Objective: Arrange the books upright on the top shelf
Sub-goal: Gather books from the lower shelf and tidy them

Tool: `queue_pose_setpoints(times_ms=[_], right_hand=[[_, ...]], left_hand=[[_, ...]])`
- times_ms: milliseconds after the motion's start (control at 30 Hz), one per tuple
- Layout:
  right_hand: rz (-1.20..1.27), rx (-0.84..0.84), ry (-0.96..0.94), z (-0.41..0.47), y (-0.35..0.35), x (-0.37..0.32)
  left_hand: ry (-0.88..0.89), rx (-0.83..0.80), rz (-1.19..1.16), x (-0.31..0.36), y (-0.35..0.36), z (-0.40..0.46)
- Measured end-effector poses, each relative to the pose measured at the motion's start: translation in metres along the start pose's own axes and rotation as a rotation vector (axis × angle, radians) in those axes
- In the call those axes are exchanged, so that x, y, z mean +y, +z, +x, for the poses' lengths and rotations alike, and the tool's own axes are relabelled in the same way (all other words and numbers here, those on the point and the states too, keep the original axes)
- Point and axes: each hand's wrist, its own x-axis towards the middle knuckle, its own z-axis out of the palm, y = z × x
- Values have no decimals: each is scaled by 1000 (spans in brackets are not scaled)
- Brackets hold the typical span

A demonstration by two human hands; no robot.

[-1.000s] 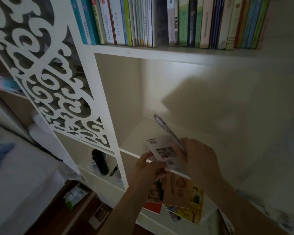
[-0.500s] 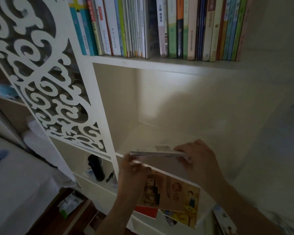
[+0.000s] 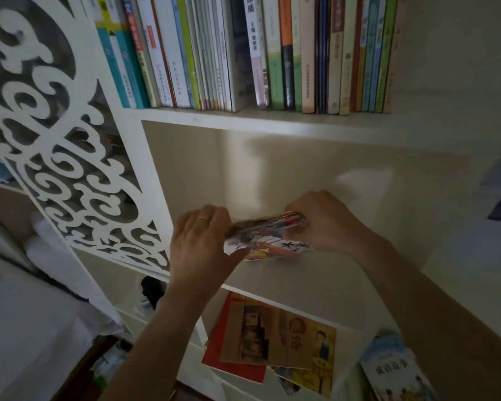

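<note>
A thin picture book (image 3: 268, 237) with a colourful cover hangs in front of the middle compartment, lying nearly flat and blurred. My left hand (image 3: 198, 244), with a ring on one finger, grips its left end. My right hand (image 3: 327, 221) grips its right end. Above them a long row of books (image 3: 243, 53) stands upright on the top shelf (image 3: 272, 123), filling it from the left wall to about three quarters across. To the right of the row the shelf is bare.
A white carved scroll panel (image 3: 55, 146) covers the unit's left side. Several books lie flat in the lower compartment (image 3: 272, 337), and another book (image 3: 396, 371) sits at the lower right. A dark bottle (image 3: 151, 290) stands in a low left compartment. Pale fabric lies at the left.
Both hands have lifted the thin book from the middle shelf's front edge up into the compartment's opening. The book has turned so its colourful cover shows. The view has tilted upward.
</note>
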Motion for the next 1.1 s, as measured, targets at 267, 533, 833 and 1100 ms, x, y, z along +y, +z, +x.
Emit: queue_pose_setpoints(times_ms=[267,533,833,1100], right_hand=[[354,306,86,11,29,7],[838,255,529,6,77,32],[694,273,727,-32,115,7],[1201,486,499,-48,115,19]], left_hand=[[-206,-395,-370,-19,30,25],[-693,-315,-1065,-17,30,10],[-749,-202,-1236,14,62,-23],[-596,-222,-1274,30,73,-21]])
